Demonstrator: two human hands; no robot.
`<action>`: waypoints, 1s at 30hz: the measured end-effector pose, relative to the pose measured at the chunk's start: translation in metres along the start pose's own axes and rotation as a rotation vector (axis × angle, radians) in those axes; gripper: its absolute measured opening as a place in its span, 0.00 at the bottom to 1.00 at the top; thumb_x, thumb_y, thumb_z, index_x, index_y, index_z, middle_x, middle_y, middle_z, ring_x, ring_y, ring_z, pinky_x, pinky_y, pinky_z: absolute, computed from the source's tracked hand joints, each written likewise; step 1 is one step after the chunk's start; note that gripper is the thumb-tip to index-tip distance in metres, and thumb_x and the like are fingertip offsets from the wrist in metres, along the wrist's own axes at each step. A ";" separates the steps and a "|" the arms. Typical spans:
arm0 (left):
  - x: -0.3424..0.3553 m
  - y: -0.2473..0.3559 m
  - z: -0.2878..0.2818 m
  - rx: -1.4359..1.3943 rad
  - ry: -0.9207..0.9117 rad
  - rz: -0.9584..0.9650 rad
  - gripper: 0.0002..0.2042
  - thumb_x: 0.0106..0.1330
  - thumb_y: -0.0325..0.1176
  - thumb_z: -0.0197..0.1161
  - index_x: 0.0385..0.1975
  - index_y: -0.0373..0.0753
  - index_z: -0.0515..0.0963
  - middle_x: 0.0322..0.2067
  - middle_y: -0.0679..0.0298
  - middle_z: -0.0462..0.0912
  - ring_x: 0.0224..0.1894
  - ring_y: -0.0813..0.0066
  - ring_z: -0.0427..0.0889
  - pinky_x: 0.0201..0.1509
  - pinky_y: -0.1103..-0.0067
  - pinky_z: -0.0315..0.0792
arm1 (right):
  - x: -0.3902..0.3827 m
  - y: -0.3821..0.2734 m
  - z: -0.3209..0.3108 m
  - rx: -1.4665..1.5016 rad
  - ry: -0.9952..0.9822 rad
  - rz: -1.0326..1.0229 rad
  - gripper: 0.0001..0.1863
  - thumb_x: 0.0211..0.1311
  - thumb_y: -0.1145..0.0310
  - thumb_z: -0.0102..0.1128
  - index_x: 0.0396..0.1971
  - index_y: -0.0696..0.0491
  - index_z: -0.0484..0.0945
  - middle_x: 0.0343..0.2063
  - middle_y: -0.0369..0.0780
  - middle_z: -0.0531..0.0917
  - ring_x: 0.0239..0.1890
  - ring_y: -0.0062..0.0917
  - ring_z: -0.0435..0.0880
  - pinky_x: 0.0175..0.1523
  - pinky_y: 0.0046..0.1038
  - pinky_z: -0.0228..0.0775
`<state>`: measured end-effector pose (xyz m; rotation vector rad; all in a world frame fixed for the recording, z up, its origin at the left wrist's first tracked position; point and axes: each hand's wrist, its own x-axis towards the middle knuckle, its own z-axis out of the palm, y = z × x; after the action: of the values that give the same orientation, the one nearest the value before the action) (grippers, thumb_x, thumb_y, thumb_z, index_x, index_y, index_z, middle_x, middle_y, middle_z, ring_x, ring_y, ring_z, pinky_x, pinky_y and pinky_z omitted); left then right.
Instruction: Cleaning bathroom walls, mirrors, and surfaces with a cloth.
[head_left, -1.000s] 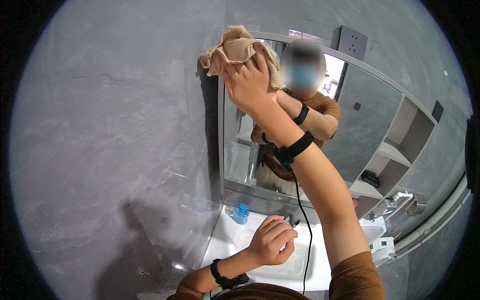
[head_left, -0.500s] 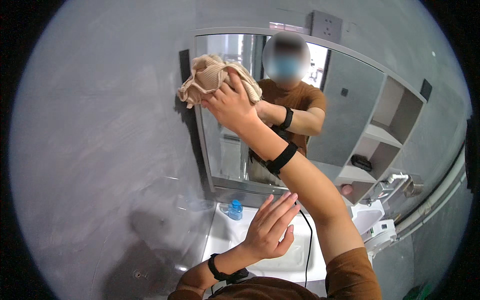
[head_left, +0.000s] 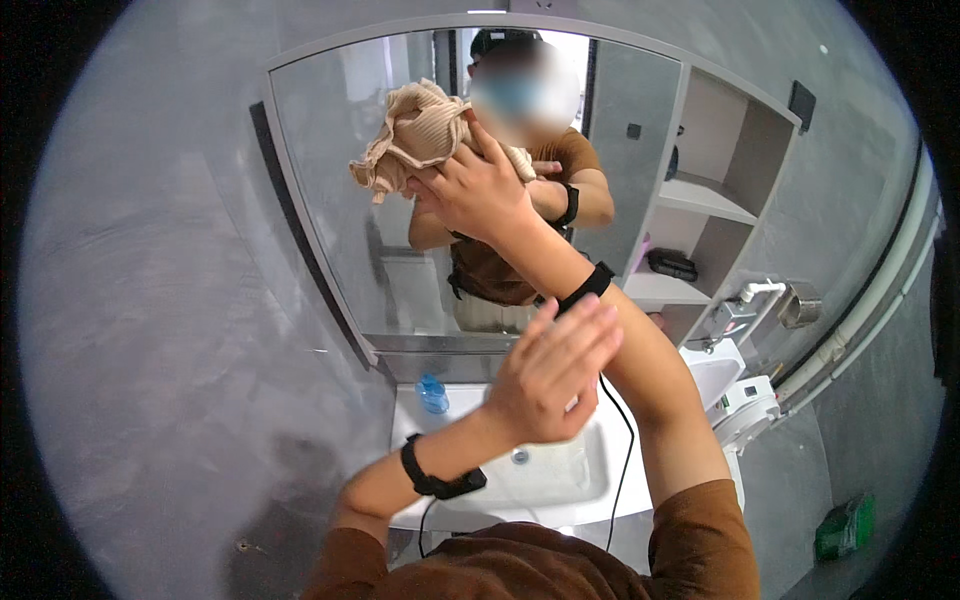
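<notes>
My right hand (head_left: 480, 185) presses a crumpled beige ribbed cloth (head_left: 410, 135) against the mirror (head_left: 340, 260), in the upper left part of the glass, its fingers gripping the fabric. My left hand (head_left: 550, 375) hangs in the air in front of my right forearm, above the white washbasin (head_left: 570, 465), with nothing in it and its fingers stretched out, slightly blurred. A person in a brown top is reflected behind the cloth. On the basin's back left stands a blue bottle (head_left: 433, 397).
Right of the mirror are open shelves (head_left: 705, 200) holding a black object (head_left: 672, 263). A white fixture (head_left: 750, 400) and pipes (head_left: 855, 320) line the right wall. A green object (head_left: 845, 525) lies at lower right. A black cord (head_left: 630, 450) hangs over the basin.
The cloth in my right hand has moved from the mirror's top left corner inward across the glass. My left hand has risen and its curled fingers have straightened. The view has shifted.
</notes>
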<state>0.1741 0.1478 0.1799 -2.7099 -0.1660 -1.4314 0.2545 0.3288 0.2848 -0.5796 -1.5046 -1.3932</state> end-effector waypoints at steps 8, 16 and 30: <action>0.024 -0.025 0.030 0.032 -0.069 -0.049 0.27 0.59 0.27 0.58 0.62 0.34 0.72 0.64 0.50 0.71 0.70 0.52 0.66 0.75 0.56 0.53 | -0.051 0.040 -0.057 -0.048 -0.153 0.096 0.14 0.58 0.55 0.66 0.43 0.39 0.87 0.30 0.35 0.85 0.39 0.28 0.84 0.70 0.48 0.59; 0.047 -0.017 0.074 -0.003 -0.152 0.031 0.24 0.63 0.30 0.59 0.61 0.33 0.72 0.64 0.51 0.71 0.70 0.54 0.65 0.74 0.56 0.54 | -0.082 0.086 -0.119 -0.129 -0.153 0.261 0.19 0.61 0.59 0.64 0.51 0.46 0.84 0.43 0.39 0.85 0.49 0.35 0.82 0.71 0.53 0.52; 0.059 -0.007 0.133 0.026 -0.149 0.141 0.19 0.66 0.38 0.58 0.53 0.34 0.78 0.59 0.52 0.76 0.68 0.56 0.68 0.72 0.54 0.56 | -0.130 0.077 -0.133 -0.286 -0.134 0.599 0.22 0.66 0.60 0.57 0.58 0.51 0.78 0.54 0.48 0.80 0.60 0.46 0.74 0.66 0.48 0.57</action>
<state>0.3156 0.1740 0.1540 -2.7445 -0.0021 -1.1833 0.4174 0.2556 0.1920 -1.2103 -1.0987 -1.1083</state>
